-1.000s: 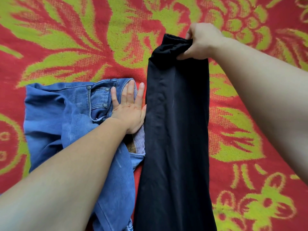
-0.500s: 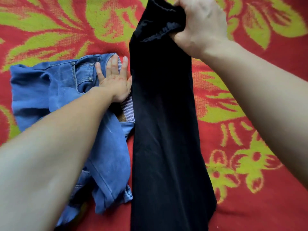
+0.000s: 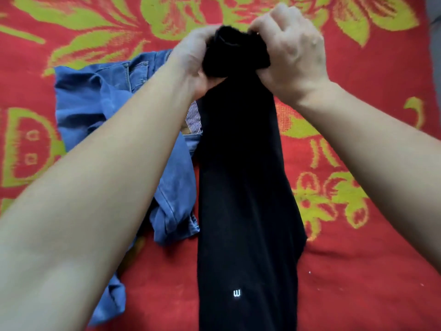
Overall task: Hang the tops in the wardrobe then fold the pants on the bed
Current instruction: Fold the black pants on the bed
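The black pants (image 3: 243,187) stretch in a long narrow strip from the bottom edge up to the middle of the view, with a small white logo near the bottom. Their far end is bunched up and lifted. My left hand (image 3: 193,60) grips that bunched end from the left, and my right hand (image 3: 293,56) grips it from the right, fingers curled over the cloth. The blue jeans (image 3: 100,108) lie crumpled on the bed to the left of the black pants, partly hidden under my left forearm.
A red blanket with large yellow-green flowers (image 3: 370,271) covers the bed under everything. A grey strip (image 3: 435,44) shows at the right edge.
My left hand has left the jeans and taken hold of the black pants' far end beside my right hand. That end is now gathered into a bunch between both hands.
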